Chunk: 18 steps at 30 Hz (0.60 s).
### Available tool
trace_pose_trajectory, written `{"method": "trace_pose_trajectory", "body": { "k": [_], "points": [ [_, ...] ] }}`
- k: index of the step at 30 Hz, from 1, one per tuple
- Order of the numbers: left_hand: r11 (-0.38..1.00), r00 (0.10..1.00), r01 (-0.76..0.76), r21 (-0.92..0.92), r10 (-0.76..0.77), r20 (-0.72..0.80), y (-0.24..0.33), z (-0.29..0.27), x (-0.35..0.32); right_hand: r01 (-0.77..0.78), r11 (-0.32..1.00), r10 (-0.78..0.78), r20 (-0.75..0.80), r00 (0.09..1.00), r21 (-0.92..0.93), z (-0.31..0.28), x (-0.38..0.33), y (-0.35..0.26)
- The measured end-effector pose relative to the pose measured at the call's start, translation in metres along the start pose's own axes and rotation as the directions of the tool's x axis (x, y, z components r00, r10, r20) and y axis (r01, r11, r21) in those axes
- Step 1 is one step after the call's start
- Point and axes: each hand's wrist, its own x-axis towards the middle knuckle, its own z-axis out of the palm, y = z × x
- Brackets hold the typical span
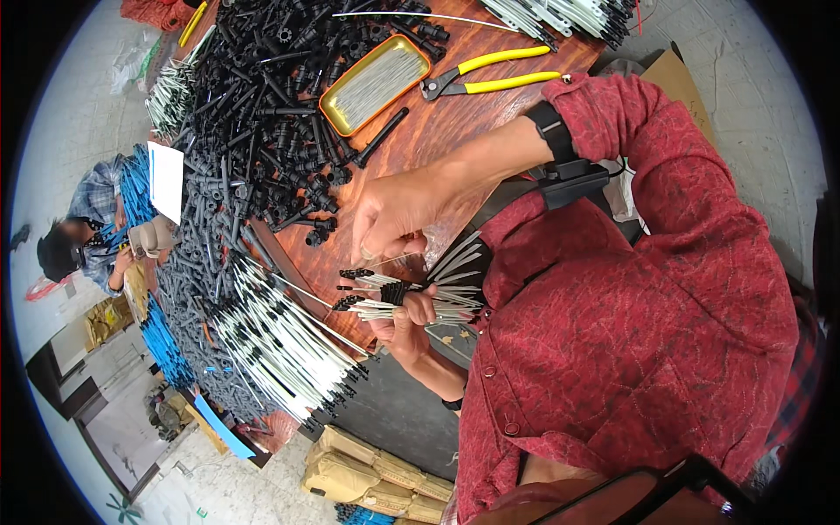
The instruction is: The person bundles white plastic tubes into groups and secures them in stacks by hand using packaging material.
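My left hand (404, 325), near the centre of the frame, is closed around a bundle of pale rods (457, 306) with black ends, some splayed toward my shirt. My right hand (394, 214), just above it, has its fingers curled and tips drawn together; it seems to pinch a thin strand, too fine to be sure of. As I judge it, the work is midway: a thick sheaf of white rods (284, 341) at lower left already carries black fittings, while a big heap of black parts (254, 114) at upper left looks unused. Those parts are matte, plastic-looking tubes, many ribbed or flanged. At upper centre, a round-cornered, yellow-rimmed tray (331, 121) holds fine, straight, silvery pins (381, 86), beside smooth yellow-handled pliers (507, 84) on reddish, streaky-grained wood (516, 109).
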Motion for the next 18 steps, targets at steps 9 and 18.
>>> {"method": "trace_pose_trajectory", "body": {
  "k": [9, 18],
  "points": [
    [1.000, 1.000, 0.002, -0.004, -0.002, 0.029, 0.002, 0.003, 0.002, 0.356, -0.302, -0.711, 0.458, 0.534, -0.884, 0.001, -0.010, -0.003],
    [1.000, 0.999, 0.004, 0.006, -0.005, 0.052, 0.000, -0.005, -0.001, 0.134, 0.961, -0.140, -0.005, 0.990, -0.242, 0.000, 0.000, -0.003]
  ]
}}
